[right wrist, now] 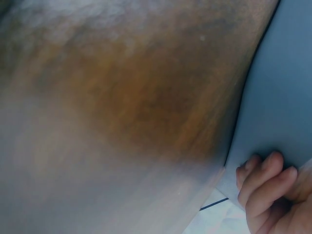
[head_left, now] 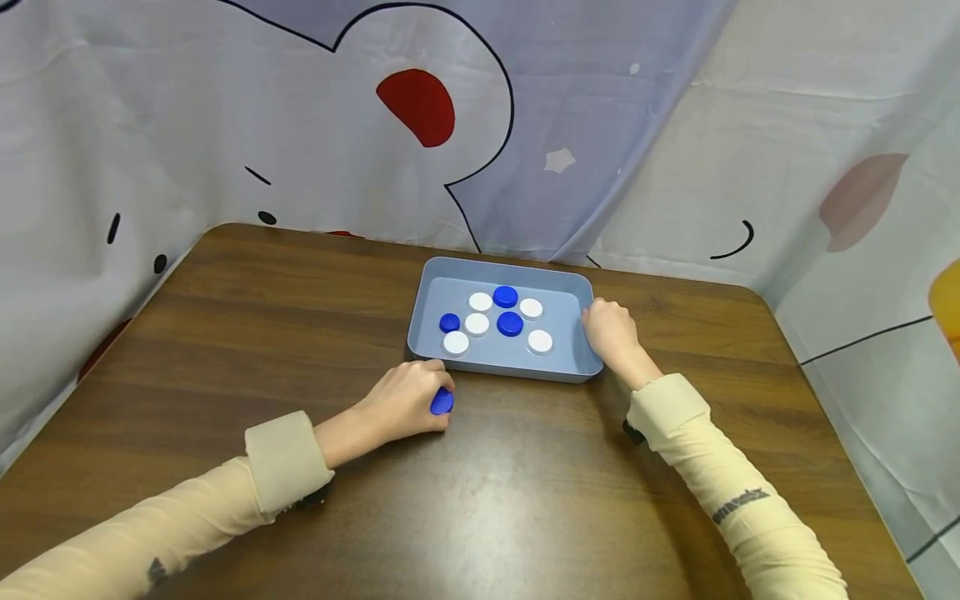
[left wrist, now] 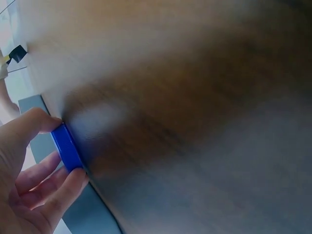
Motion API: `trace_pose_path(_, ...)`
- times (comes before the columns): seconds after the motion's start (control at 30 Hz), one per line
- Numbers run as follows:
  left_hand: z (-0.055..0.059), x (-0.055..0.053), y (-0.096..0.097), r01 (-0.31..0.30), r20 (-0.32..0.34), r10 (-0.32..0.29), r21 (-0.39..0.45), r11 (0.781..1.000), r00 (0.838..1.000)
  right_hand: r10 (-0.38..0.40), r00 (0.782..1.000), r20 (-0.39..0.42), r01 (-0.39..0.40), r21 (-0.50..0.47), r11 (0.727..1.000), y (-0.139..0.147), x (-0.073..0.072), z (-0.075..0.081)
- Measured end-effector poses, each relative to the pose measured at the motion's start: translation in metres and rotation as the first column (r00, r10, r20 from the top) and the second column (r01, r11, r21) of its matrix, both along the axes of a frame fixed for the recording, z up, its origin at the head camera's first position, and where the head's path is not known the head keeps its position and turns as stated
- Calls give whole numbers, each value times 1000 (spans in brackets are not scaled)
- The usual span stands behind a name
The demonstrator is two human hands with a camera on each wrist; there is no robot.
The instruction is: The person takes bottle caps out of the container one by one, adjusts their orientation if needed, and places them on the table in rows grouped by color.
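Note:
A shallow blue-grey tray point(head_left: 495, 367) lies toward the far side of the wooden table, with several round white caps point(head_left: 456, 343) and three round blue caps point(head_left: 510, 324) inside. Just outside its near left corner, my left hand point(head_left: 408, 402) pinches another blue cap point(left wrist: 67, 147) between thumb and fingers, the cap tilted on edge. At the right end of the tray my right hand point(head_left: 613, 337) grips the rim, its fingers point(right wrist: 265, 178) curled against the wall in the right wrist view. The thumb is hidden there.
The brown table point(head_left: 480, 517) has its far edge just behind the tray. A printed curtain point(head_left: 300, 125) hangs behind and along the sides. Dark bands sit under both sleeve cuffs point(head_left: 288, 458).

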State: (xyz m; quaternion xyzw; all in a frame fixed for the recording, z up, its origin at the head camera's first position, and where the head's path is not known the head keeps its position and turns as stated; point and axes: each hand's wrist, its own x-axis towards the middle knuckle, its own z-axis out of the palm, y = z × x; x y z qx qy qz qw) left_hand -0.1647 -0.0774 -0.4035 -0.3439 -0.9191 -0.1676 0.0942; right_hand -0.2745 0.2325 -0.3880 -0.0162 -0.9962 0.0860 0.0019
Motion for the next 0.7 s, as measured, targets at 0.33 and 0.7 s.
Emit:
trace_pose_path(0.33,-4,-2,-1,-9,10,9,16,1000,1000,5,1000,-4,-5,6,1000,0,0,-1)
trace_pose_path(0.7,-6,-2,-1,-5,10,5,28,1000,1000,10,1000,-16,-10,-2,1000,0,0,-1)
